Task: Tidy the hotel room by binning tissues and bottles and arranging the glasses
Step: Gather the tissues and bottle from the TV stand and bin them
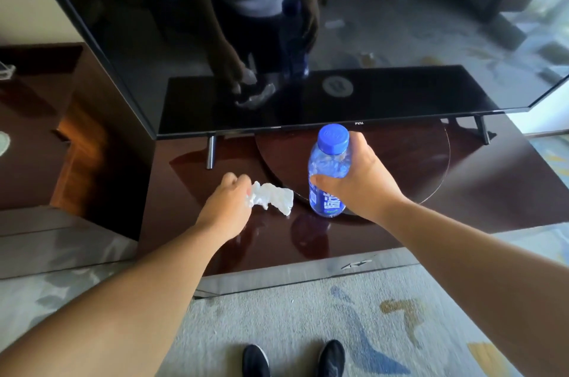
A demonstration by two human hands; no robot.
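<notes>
Both hands work at the table (477,192) under the TV (308,38). The left hand (226,207) pinches the crumpled tissue (274,198), just left of the bottle (328,173). The right hand (363,182) grips the upright bottle mid-body, fingers (354,142) closed round it. My advice: gather the tissue's loose tail into the palm, lift both straight up, then find the bin, which isn't in view.

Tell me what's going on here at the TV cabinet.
A person stands at a dark glossy cabinet below a TV, clearing rubbish. The left hand pinches a crumpled white tissue at the cabinet top. The right hand grips a capped blue plastic bottle beside it, at or just above the surface; which one is unclear. Neither item is binned yet, and no bin is in view.
</notes>
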